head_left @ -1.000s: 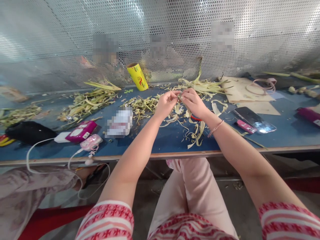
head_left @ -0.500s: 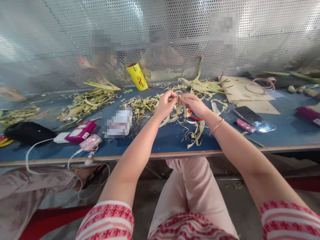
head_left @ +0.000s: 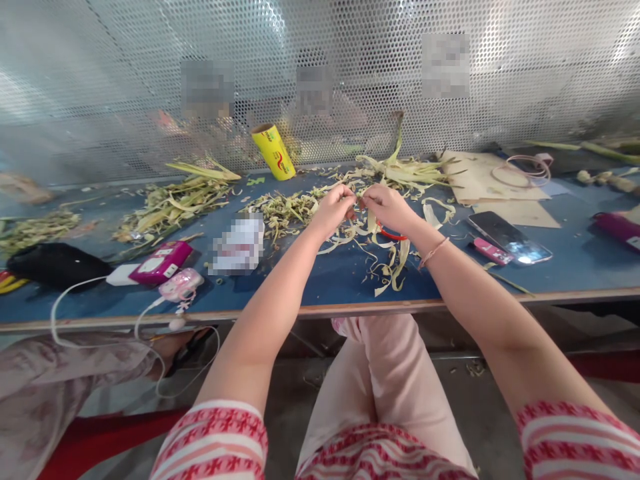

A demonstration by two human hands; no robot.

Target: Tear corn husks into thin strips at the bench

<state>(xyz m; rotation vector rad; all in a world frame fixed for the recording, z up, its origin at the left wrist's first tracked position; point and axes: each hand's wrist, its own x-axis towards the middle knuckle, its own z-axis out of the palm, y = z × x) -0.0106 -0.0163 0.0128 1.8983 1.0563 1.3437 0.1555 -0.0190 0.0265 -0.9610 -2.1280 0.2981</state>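
Above the middle of the blue table, my left hand point(head_left: 334, 212) is closed in a pinch; whatever lies between its fingertips is too small to make out. Just to its right, my right hand point(head_left: 387, 208) is also pinched, with a pale plant strip point(head_left: 371, 221) hanging below its fingers. A small gap separates the two sets of fingertips. Curled strips point(head_left: 394, 267) lie on the table below the right hand, and a red ring point(head_left: 393, 235) shows partly behind its wrist. Shredded plant scraps point(head_left: 287, 208) are heaped beside the left hand.
A leafy stalk point(head_left: 399, 167) lies behind the hands, near the yellow tube point(head_left: 275, 152) and perforated metal wall point(head_left: 360, 80). To the right are a phone point(head_left: 510, 237) and brown card point(head_left: 493, 179). Leftward sit a purple box point(head_left: 163, 262) and cable point(head_left: 53, 313). Another person's leg point(head_left: 75, 367) is at left.
My hands have drawn slightly apart, and the fingertips that met now have a gap between them. The strip that hung between them is less visible. Things on the table stay put.
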